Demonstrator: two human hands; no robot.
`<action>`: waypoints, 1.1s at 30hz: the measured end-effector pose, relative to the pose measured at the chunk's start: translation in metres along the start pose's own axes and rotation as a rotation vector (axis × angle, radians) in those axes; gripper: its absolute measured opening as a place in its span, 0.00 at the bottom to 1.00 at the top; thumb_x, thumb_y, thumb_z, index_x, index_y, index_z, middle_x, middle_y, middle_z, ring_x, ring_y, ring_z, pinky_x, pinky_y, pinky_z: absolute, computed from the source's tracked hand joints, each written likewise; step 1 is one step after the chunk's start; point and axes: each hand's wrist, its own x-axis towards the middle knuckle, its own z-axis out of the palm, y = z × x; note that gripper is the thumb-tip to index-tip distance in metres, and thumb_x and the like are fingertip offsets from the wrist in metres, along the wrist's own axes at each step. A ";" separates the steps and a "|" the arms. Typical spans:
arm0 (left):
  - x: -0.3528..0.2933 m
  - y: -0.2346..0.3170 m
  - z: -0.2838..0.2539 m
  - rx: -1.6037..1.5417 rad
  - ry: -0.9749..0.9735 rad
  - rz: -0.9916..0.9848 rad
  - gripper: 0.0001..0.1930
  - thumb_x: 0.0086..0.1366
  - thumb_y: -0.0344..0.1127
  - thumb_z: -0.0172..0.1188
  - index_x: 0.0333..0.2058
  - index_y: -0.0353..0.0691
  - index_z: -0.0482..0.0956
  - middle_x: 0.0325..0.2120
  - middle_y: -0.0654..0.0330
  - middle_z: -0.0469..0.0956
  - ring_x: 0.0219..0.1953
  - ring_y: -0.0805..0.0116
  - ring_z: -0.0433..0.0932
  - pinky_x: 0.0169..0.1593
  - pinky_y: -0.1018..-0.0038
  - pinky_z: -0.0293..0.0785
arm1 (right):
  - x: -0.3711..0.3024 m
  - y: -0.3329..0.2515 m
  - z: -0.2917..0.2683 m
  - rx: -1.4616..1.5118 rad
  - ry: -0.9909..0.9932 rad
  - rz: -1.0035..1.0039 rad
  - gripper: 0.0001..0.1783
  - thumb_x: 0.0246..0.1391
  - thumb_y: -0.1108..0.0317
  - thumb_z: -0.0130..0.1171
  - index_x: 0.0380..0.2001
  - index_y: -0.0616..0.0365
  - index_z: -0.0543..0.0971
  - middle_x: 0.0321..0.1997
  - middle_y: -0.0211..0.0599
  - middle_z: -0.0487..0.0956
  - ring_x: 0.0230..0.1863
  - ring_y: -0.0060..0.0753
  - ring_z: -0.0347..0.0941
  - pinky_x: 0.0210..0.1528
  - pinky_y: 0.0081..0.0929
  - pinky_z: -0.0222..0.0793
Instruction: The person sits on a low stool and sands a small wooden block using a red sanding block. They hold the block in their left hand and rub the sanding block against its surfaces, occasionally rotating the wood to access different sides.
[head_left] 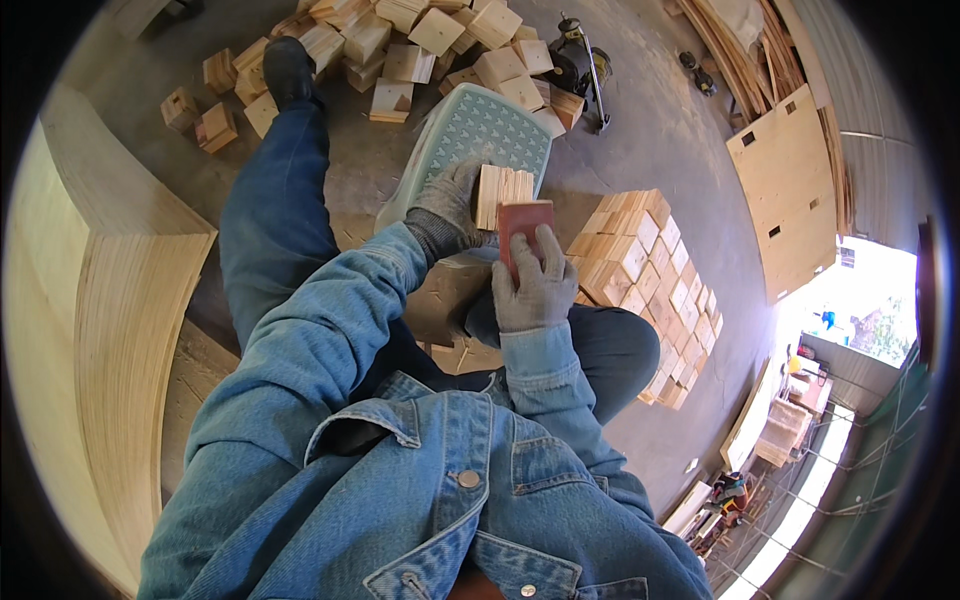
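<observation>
In a grey work glove, my left hand (pixel 450 205) is closed around the left side of a small wooden block (pixel 502 188) with layered edges. The block is held over the near part of a pale green plastic stool (pixel 487 125) with a patterned top. My right hand (pixel 537 285), gloved too, grips a flat reddish-brown sanding block (pixel 520 217). Its fingers lie over the sanding block's face, and its upper end meets the lower right edge of the wooden block. The underside of the sanding block is hidden.
Loose wooden blocks (pixel 410 62) lie heaped beyond the stool. Right of my knee stands a neat stack of blocks (pixel 650 270). A tall stack of plywood sheets (pixel 130 330) rises at left. A yellow-black tool (pixel 583 65) sits on the floor near the heap; boards (pixel 790 190) lie far right.
</observation>
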 end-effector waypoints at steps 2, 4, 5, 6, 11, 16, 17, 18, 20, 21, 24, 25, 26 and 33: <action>-0.001 -0.004 0.002 -0.065 0.001 -0.005 0.51 0.51 0.54 0.80 0.69 0.39 0.65 0.64 0.50 0.68 0.69 0.51 0.65 0.76 0.60 0.57 | 0.023 0.004 0.012 -0.007 0.006 0.016 0.27 0.51 0.56 0.71 0.57 0.42 0.85 0.69 0.41 0.73 0.58 0.60 0.74 0.60 0.58 0.71; -0.001 0.001 -0.003 -0.112 -0.008 -0.015 0.50 0.53 0.53 0.79 0.69 0.39 0.65 0.63 0.51 0.69 0.69 0.52 0.65 0.76 0.60 0.56 | 0.055 0.007 0.023 -0.053 -0.007 0.067 0.27 0.52 0.56 0.70 0.58 0.38 0.84 0.69 0.39 0.74 0.59 0.61 0.74 0.60 0.58 0.71; 0.000 0.006 -0.006 -0.130 -0.009 -0.013 0.50 0.52 0.53 0.80 0.69 0.40 0.65 0.63 0.51 0.69 0.68 0.52 0.65 0.76 0.61 0.56 | 0.073 0.006 0.022 -0.076 -0.049 0.126 0.27 0.53 0.55 0.70 0.58 0.39 0.84 0.69 0.40 0.74 0.61 0.60 0.74 0.62 0.56 0.71; 0.001 0.008 -0.007 -0.133 -0.007 -0.023 0.51 0.51 0.53 0.80 0.69 0.40 0.65 0.63 0.51 0.69 0.68 0.52 0.65 0.76 0.61 0.56 | 0.093 0.003 0.021 -0.088 -0.086 0.179 0.27 0.53 0.55 0.70 0.58 0.40 0.84 0.70 0.41 0.75 0.63 0.59 0.73 0.64 0.55 0.70; 0.000 0.027 -0.019 -0.086 -0.005 -0.075 0.54 0.47 0.53 0.84 0.69 0.40 0.64 0.63 0.51 0.70 0.67 0.51 0.67 0.76 0.62 0.58 | 0.115 0.029 0.039 -0.106 -0.096 0.187 0.27 0.55 0.51 0.67 0.60 0.35 0.82 0.73 0.38 0.72 0.62 0.62 0.73 0.63 0.56 0.70; 0.000 0.001 -0.007 -0.065 -0.009 -0.053 0.56 0.45 0.53 0.84 0.69 0.40 0.64 0.63 0.49 0.69 0.66 0.49 0.67 0.76 0.62 0.59 | 0.059 0.011 0.017 -0.074 -0.084 0.082 0.29 0.55 0.51 0.69 0.60 0.39 0.82 0.72 0.42 0.72 0.63 0.62 0.72 0.65 0.56 0.69; 0.001 0.005 -0.006 -0.045 0.001 -0.035 0.55 0.46 0.53 0.84 0.69 0.40 0.64 0.63 0.48 0.68 0.66 0.48 0.67 0.75 0.61 0.59 | 0.041 0.010 0.010 -0.070 -0.074 0.075 0.28 0.54 0.52 0.70 0.60 0.40 0.83 0.72 0.43 0.72 0.63 0.61 0.72 0.65 0.56 0.69; 0.000 0.011 -0.008 -0.022 0.006 -0.018 0.55 0.46 0.53 0.83 0.69 0.40 0.64 0.64 0.48 0.68 0.66 0.48 0.67 0.75 0.61 0.60 | 0.022 0.011 0.005 -0.061 -0.065 0.071 0.28 0.53 0.53 0.71 0.59 0.41 0.83 0.72 0.44 0.72 0.62 0.61 0.72 0.64 0.56 0.69; 0.000 0.012 -0.008 0.052 0.004 -0.007 0.54 0.47 0.53 0.83 0.69 0.40 0.64 0.64 0.47 0.68 0.66 0.47 0.67 0.75 0.60 0.61 | -0.005 0.009 -0.003 -0.053 -0.054 0.061 0.28 0.52 0.54 0.73 0.57 0.43 0.84 0.71 0.45 0.72 0.62 0.60 0.73 0.64 0.56 0.70; 0.001 0.008 -0.007 0.100 -0.006 -0.010 0.54 0.47 0.53 0.83 0.69 0.40 0.64 0.64 0.47 0.67 0.66 0.47 0.67 0.75 0.60 0.61 | -0.013 0.007 -0.006 -0.057 -0.050 0.058 0.28 0.51 0.54 0.74 0.56 0.43 0.85 0.71 0.46 0.72 0.62 0.60 0.73 0.63 0.56 0.70; -0.001 0.008 -0.004 0.060 -0.002 -0.021 0.54 0.47 0.52 0.83 0.69 0.40 0.64 0.64 0.47 0.67 0.66 0.47 0.67 0.75 0.60 0.61 | -0.016 0.012 -0.003 -0.059 -0.011 0.038 0.27 0.49 0.56 0.74 0.55 0.43 0.86 0.70 0.45 0.73 0.60 0.59 0.74 0.61 0.55 0.72; -0.002 0.010 -0.007 0.020 0.009 -0.029 0.54 0.47 0.52 0.83 0.69 0.40 0.64 0.64 0.48 0.67 0.66 0.48 0.67 0.75 0.61 0.61 | -0.011 0.013 0.000 -0.054 0.007 0.025 0.27 0.49 0.56 0.74 0.54 0.43 0.86 0.70 0.44 0.73 0.60 0.59 0.74 0.61 0.55 0.72; -0.002 0.016 -0.011 -0.010 -0.018 -0.057 0.54 0.46 0.52 0.83 0.69 0.40 0.64 0.64 0.48 0.67 0.66 0.48 0.68 0.75 0.61 0.61 | -0.004 0.015 0.003 -0.068 0.015 0.017 0.26 0.49 0.56 0.74 0.54 0.43 0.86 0.69 0.44 0.73 0.59 0.59 0.74 0.60 0.55 0.73; 0.001 0.021 -0.015 -0.113 -0.042 -0.101 0.55 0.45 0.50 0.85 0.69 0.40 0.63 0.63 0.49 0.69 0.66 0.51 0.68 0.75 0.63 0.62 | 0.097 0.021 0.025 -0.191 -0.115 0.131 0.27 0.55 0.52 0.68 0.59 0.38 0.83 0.73 0.37 0.72 0.59 0.60 0.75 0.60 0.57 0.72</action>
